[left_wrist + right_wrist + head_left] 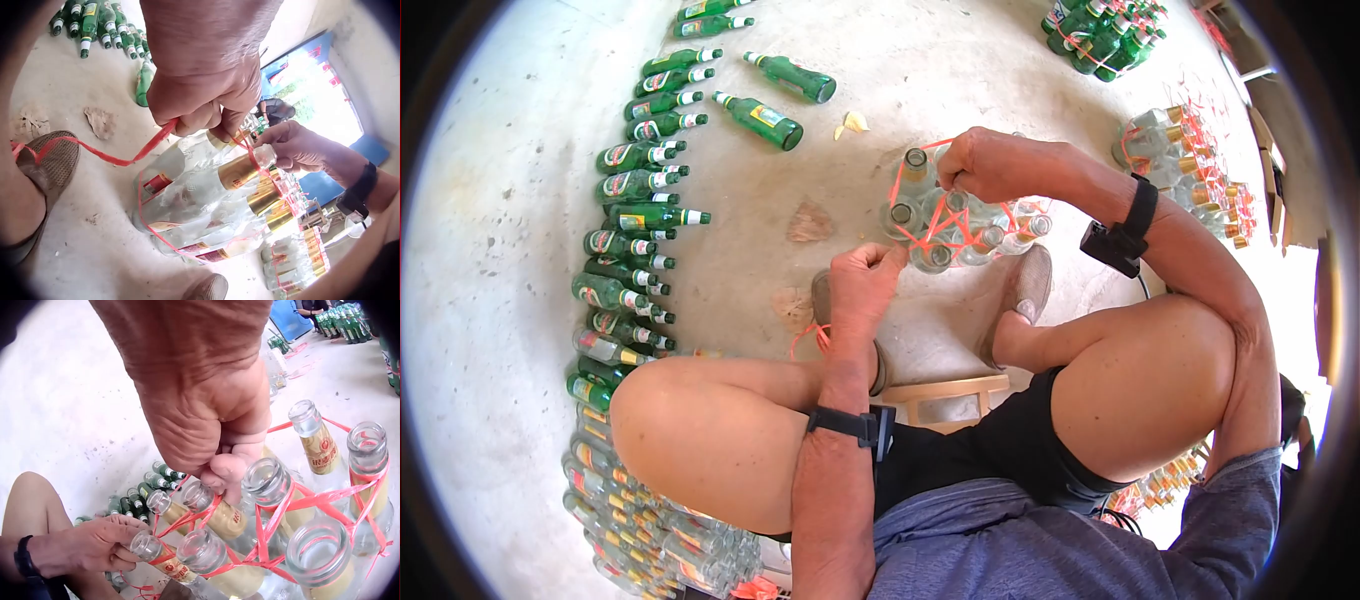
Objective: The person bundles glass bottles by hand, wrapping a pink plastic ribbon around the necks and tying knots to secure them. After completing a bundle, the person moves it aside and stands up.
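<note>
Red string (153,145) pinched in left hand (865,287) — right hand (998,167) curled over bottles (937,259), hold unclear

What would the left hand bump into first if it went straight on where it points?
The left hand would probably meet the clear glass bottle neck right beside it, part of the bundle; whether they already touch is hard to tell.

Workshop-like room, bare pale floor (960,60), rowed green bottles (635,187), tied bundles of clear bottles (915,176)
</note>
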Action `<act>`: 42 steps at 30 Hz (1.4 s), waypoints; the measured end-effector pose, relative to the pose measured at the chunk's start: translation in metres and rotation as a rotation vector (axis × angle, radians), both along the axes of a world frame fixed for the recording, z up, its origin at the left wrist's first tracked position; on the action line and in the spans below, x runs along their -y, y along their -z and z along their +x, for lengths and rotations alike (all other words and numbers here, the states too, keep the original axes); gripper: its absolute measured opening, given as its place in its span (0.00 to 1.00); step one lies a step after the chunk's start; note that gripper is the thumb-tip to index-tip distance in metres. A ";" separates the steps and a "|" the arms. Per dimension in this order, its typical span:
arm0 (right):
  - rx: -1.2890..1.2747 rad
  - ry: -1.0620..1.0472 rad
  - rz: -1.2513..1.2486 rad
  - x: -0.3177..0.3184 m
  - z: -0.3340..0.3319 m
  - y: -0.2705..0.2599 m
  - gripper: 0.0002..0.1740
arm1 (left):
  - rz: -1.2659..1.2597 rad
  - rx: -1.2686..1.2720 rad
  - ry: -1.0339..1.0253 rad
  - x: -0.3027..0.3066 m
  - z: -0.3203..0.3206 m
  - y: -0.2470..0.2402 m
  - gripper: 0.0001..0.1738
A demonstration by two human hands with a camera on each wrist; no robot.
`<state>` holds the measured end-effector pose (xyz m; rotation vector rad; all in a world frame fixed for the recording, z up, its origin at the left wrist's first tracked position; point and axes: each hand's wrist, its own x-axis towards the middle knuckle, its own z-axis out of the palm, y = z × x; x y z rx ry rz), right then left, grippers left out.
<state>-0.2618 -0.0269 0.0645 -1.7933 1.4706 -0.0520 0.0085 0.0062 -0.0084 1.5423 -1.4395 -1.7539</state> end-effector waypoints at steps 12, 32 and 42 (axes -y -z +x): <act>-0.169 -0.208 -0.389 -0.036 0.009 0.002 0.13 | -0.051 -0.027 -0.080 -0.001 0.000 0.008 0.15; -0.176 -0.225 -0.560 -0.049 0.007 0.010 0.15 | -0.186 0.042 -0.079 0.005 0.008 0.016 0.14; -0.333 -0.228 -0.624 -0.082 0.026 0.006 0.37 | -0.201 0.083 -0.072 0.003 0.004 0.009 0.13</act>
